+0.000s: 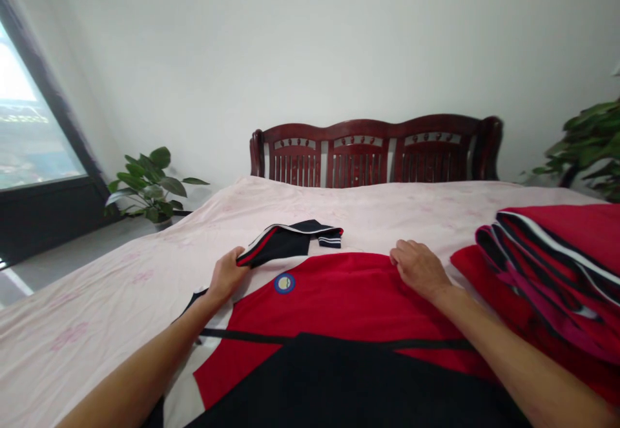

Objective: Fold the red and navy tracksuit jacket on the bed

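Observation:
Spread on the bed in front of me lies a red, white and navy jacket (pixel 339 292) with a round badge on its chest. My left hand (pixel 229 276) is closed on it near the shoulder, where a navy sleeve with red and white trim (pixel 285 242) runs off beyond the fingers. At the far red edge, my right hand (pixel 419 266) has its curled fingers pinching the fabric. Black cloth (pixel 353 383) covers the near part; I cannot tell if it belongs to the jacket.
To my right is a stack of folded red and navy clothes (pixel 557 266), close to my right forearm. The pale flowered bedsheet (pixel 140 279) spreads to the left. Behind stand a dark wooden slatted backrest (pixel 358 157) and a potted plant (pixel 152 186); more leaves (pixel 586 144) are at right.

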`<state>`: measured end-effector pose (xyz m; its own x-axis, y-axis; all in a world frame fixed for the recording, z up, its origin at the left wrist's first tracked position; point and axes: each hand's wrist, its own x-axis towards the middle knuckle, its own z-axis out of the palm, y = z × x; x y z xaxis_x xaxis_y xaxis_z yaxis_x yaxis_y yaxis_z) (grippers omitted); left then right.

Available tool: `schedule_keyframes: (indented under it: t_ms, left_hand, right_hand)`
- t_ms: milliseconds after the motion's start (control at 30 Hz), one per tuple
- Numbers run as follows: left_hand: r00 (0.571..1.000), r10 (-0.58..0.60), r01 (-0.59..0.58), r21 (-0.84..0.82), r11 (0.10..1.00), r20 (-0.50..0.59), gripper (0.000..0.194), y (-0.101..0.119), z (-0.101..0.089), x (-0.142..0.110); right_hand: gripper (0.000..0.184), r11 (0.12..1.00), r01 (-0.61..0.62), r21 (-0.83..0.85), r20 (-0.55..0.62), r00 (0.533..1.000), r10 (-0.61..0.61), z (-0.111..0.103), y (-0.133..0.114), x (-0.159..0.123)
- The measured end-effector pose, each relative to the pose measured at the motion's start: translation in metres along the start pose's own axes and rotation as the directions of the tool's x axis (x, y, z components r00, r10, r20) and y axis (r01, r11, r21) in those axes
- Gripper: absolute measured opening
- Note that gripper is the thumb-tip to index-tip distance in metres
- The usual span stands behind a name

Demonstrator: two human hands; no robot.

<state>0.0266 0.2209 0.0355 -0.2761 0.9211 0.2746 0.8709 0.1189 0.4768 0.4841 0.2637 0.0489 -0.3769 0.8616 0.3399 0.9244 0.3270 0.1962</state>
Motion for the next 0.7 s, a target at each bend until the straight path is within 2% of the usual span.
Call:
schedule_keyframes:
  t_ms: [100, 167, 233, 267, 333, 367, 433, 533, 633, 700]
  left_hand:
    - [0.978, 0.156, -0.155, -0.019, 0.988, 0.137, 0.018, -0.011, 0.002, -0.026]
    - [0.961, 0.157, -0.146, -0.064, 0.987, 0.228, 0.037, -0.012, 0.003, -0.03]
    - [0.938, 0.095, -0.047, -0.148, 0.988, 0.333, 0.052, -0.005, 0.0, -0.024]
    - [0.914, 0.052, 0.026, -0.187, 0.982, 0.401, 0.053, 0.0, -0.001, -0.018]
    - [0.874, -0.05, 0.176, -0.219, 0.96, 0.483, 0.048, 0.013, -0.002, -0.003]
    - [0.87, -0.102, 0.231, -0.215, 0.949, 0.483, 0.043, 0.018, -0.001, 0.005]
    - [0.899, -0.167, 0.27, -0.214, 0.939, 0.404, 0.032, 0.026, 0.002, 0.017]
    - [0.959, -0.155, 0.221, -0.281, 0.934, 0.239, 0.023, 0.032, 0.007, 0.029]
    - [0.991, -0.113, 0.131, -0.422, 0.897, 0.066, 0.032, 0.033, 0.001, 0.03]
    - [0.991, -0.122, 0.073, -0.57, 0.818, -0.047, 0.034, 0.031, -0.008, 0.021]
  right_hand:
    - [0.027, 0.998, 0.008, 0.067, 0.012, 1.0, -0.009, 0.004, 0.016, -0.019]
    - [0.028, 0.987, -0.084, 0.137, 0.06, 0.995, 0.076, 0.01, 0.021, -0.019]
    - [0.033, 0.97, -0.187, 0.153, 0.084, 0.981, 0.176, 0.016, 0.019, -0.008]
    - [0.036, 0.965, -0.22, 0.145, 0.093, 0.974, 0.208, 0.019, 0.017, 0.0]
    - [0.043, 0.964, -0.239, 0.12, 0.112, 0.968, 0.226, 0.024, 0.01, 0.017]
    - [0.045, 0.967, -0.231, 0.109, 0.123, 0.968, 0.218, 0.027, 0.006, 0.024]
    - [0.049, 0.974, -0.207, 0.094, 0.155, 0.969, 0.191, 0.032, 0.002, 0.034]
    - [0.049, 0.982, -0.176, 0.071, 0.205, 0.966, 0.158, 0.033, 0.0, 0.037]
    - [0.031, 0.99, -0.128, 0.06, 0.22, 0.969, 0.112, 0.024, 0.001, 0.031]
    - [0.023, 0.996, -0.068, 0.052, 0.171, 0.984, 0.058, 0.014, 0.002, 0.024]
